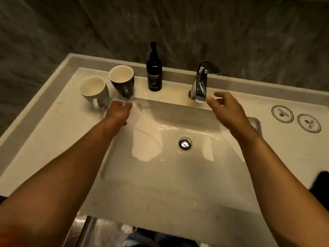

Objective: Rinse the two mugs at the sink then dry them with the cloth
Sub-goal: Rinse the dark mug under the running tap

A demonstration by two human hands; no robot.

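Two mugs stand upright on the counter left of the basin: a white mug (pixel 94 90) with its handle toward me, and a black mug (pixel 122 82) with a pale inside, just behind and to its right. My left hand (pixel 118 112) hovers just in front of the mugs with fingers loosely curled, holding nothing. My right hand (pixel 225 109) is spread open beside the spout of the chrome tap (pixel 200 86), not touching it. No water runs. The white sink (pixel 160 175) lies between my forearms. No cloth is clearly visible.
A dark soap pump bottle (pixel 154 72) stands on the back ledge between the mugs and the tap. Two round printed coasters (pixel 295 118) lie on the counter at right. A dark object (pixel 322 180) shows at the right edge. The drain (pixel 185 143) sits mid-basin.
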